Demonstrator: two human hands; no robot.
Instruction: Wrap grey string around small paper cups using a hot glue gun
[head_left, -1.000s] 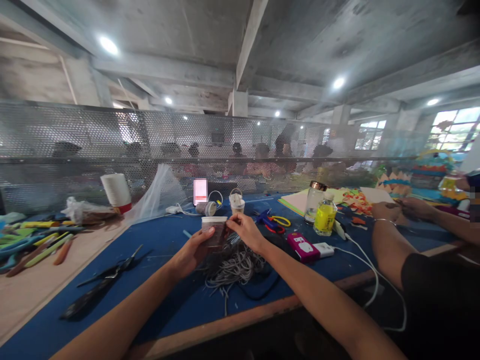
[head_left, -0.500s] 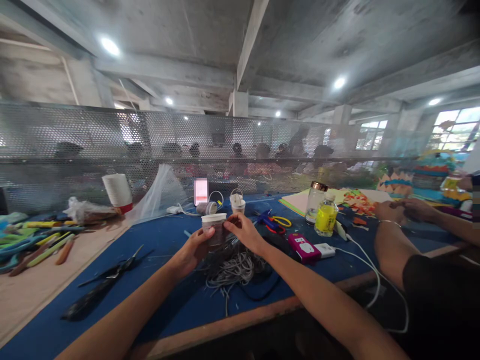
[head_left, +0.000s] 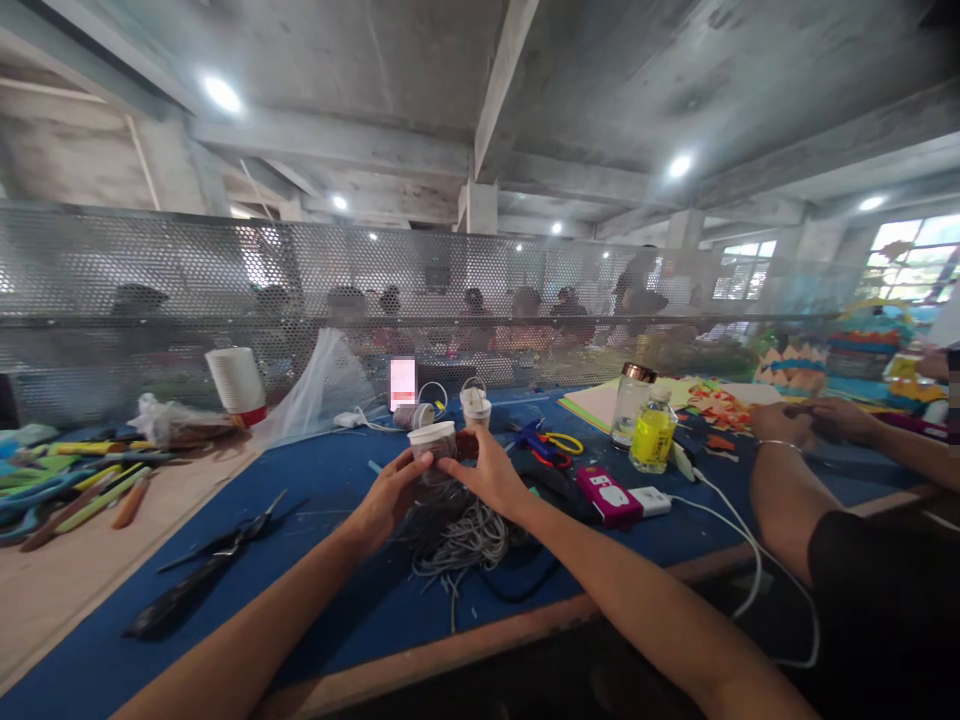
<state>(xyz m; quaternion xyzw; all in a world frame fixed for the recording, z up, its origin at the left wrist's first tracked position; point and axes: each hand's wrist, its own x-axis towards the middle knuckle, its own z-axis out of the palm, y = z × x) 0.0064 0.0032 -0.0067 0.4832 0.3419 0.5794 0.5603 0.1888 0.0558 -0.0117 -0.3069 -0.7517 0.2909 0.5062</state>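
A white paper cup, its side wrapped in greyish cord, is held up between both hands. My left hand is closed round its left side, thumb on the front. My right hand grips the cup's right side, thumb at the front and fingers behind. Beneath them lies a tangled bundle of grey cord. Just behind the cup, a small white cup with a handle loop stands upright. Another wrapped cup with a handle lies on its side near it.
Black scissors lie at left, a blue glue gun at right. Beyond are a magenta box, glass jar and yellow bottle. Stacked paper cups stand back left. A co-worker's hands are at right.
The cup has tilted and shifted slightly right and down. My right hand has moved from pinching near its rim to gripping its side.
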